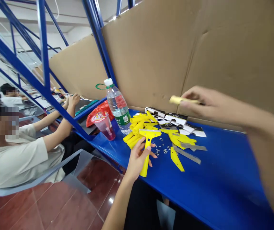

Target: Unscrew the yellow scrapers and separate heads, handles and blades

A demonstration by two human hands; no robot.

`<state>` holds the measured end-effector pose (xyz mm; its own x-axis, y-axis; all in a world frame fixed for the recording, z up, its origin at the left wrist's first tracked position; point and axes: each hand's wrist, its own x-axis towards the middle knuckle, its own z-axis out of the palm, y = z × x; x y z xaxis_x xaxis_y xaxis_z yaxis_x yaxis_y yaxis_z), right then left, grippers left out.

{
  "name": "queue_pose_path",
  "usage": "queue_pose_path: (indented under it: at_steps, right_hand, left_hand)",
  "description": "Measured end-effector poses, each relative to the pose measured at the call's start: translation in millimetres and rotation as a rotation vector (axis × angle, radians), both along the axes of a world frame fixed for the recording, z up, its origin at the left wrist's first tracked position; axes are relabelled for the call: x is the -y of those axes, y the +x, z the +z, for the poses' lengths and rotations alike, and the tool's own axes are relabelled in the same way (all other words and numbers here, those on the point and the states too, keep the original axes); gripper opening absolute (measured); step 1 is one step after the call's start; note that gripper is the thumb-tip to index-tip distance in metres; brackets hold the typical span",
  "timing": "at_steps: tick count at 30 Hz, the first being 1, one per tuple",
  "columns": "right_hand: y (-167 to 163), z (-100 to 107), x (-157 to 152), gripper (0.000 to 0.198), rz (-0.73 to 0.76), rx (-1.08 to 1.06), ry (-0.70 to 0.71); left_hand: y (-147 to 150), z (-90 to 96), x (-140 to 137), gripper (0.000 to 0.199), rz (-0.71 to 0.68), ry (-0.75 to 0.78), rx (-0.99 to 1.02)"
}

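Note:
My left hand (138, 159) is closed around the handle of a yellow scraper (145, 163), whose wide head with a metal strip points away from me. Raised above the table at the right, my right hand (199, 100) grips a pale yellow rod-shaped tool (175, 100); motion blurs it, and its exact kind cannot be made out. Small screws and nuts (158, 150) lie loose just right of the scraper. Beyond them are flat yellow blade-shaped plates (176, 159) and grey metal blades (188, 155). Several yellow tubular handles (137, 124) are heaped behind my left hand.
Black-and-white packets (176, 118) lie by the cardboard wall (151, 57). A large water bottle (119, 108) and a pink cup (105, 127) stand on the blue table (218, 172) at the left, near a red bag (98, 111). Another person (19, 156) sits beyond a blue frame post.

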<state>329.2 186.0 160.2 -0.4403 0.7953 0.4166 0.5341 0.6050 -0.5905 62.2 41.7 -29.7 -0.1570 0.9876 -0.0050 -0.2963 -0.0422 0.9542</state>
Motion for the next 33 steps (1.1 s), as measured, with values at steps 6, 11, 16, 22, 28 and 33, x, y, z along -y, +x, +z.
queue_pose_path:
  at_steps: [6, 11, 16, 22, 28, 33]
  right_hand:
    - [-22, -38, -6, 0.050, 0.225, 0.171, -0.095]
    - [-24, -46, -6, 0.045, 0.173, 0.127, -0.066]
    - [-21, -47, -11, 0.038, 0.143, 0.105, -0.076]
    - [-18, -48, -15, 0.038, 0.117, 0.132, -0.060]
    - [-19, -44, -12, 0.037, 0.230, 0.242, 0.005]
    - [-21, -40, -1, 0.029, 0.292, 0.250, 0.016]
  left_hand:
    - [0, 1.5, -2, 0.089, -0.002, -0.043, -0.056]
    - [1, 3.0, -3, 0.087, -0.015, -0.053, -0.104]
    - [2, 1.6, -3, 0.082, -0.016, -0.070, -0.112]
    - [1, 2.1, -4, 0.084, -0.024, -0.089, -0.126]
    - [4, 6.8, -4, 0.074, -0.002, -0.103, -0.168]
    - [0, 8.3, -5, 0.060, -0.077, -0.117, -0.200]
